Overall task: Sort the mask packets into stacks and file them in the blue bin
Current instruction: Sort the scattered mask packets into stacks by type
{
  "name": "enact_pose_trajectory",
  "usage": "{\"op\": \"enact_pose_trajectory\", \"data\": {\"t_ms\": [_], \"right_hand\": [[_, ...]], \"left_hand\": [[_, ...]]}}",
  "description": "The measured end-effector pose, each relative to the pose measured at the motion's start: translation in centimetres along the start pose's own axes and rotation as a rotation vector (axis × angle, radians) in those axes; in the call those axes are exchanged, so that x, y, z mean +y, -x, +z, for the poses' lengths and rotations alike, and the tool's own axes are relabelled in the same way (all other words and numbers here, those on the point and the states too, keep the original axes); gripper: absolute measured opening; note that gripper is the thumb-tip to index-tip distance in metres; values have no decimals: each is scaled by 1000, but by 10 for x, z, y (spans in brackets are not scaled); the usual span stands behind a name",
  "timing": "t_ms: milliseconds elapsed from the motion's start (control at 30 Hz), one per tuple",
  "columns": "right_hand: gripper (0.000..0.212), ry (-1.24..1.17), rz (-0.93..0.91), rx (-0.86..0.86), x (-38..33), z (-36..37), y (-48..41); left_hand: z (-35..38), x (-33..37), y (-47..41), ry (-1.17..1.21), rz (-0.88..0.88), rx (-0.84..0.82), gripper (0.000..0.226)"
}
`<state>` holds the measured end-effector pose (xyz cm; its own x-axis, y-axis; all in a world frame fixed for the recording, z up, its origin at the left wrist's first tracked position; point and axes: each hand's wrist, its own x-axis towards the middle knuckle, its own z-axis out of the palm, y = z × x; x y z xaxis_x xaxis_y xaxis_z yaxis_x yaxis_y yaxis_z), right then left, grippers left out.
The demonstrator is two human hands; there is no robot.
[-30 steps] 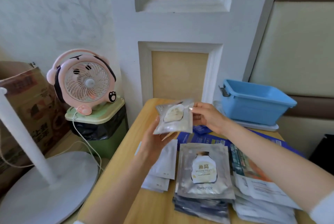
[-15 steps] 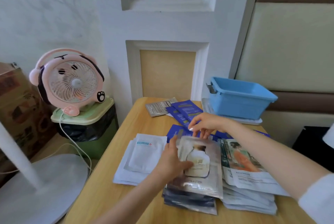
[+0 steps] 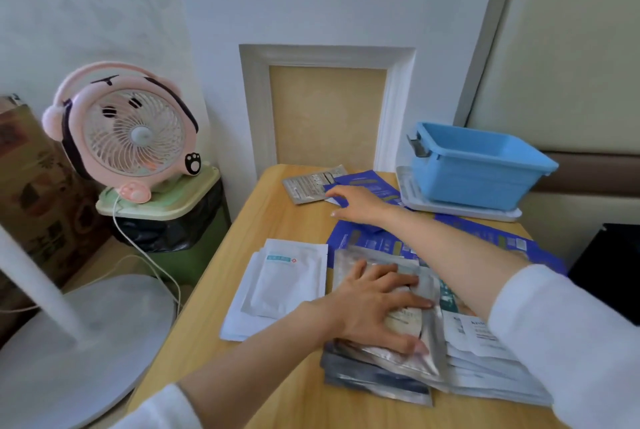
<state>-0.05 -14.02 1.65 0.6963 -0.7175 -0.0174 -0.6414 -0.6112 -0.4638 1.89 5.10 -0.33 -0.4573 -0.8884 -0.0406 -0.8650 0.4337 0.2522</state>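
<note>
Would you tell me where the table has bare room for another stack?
Bare wood lies between the grey packet and the white stack, at the table's left edge. The silver stack and blue packets crowd the right.

We list a blue bin (image 3: 478,165), open-topped and upright, at the far right corner of the table (image 3: 287,220). Silver packets (image 3: 381,373) lie stacked by the near edge, with white packets (image 3: 277,286) just left and printed packets (image 3: 478,359) touching on the right. Dark blue packets (image 3: 367,181) and one grey packet (image 3: 306,186) lie flat near the far edge.
</note>
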Motion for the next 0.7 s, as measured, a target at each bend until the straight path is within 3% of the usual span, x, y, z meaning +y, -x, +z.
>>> {"op": "enact_pose_trajectory", "data": {"t_ms": [100, 200, 267, 367, 500, 700], "right_hand": [[63, 70, -20, 44, -18, 22, -26], [69, 108, 0, 20, -32, 41, -54], [57, 159, 36, 15, -35, 47, -68], [29, 356, 7, 152, -37, 52, -73], [30, 546, -60, 216, -40, 53, -68], [23, 409, -85, 308, -40, 40, -48]], "left_hand": [[7, 1, 0, 6, 3, 32, 84], [5, 1, -1, -8, 10, 47, 96], [3, 0, -1, 15, 18, 32, 103], [4, -4, -1, 84, -2, -3, 103], [2, -5, -3, 87, -21, 18, 90], [4, -5, -7, 61, -41, 42, 103]]}}
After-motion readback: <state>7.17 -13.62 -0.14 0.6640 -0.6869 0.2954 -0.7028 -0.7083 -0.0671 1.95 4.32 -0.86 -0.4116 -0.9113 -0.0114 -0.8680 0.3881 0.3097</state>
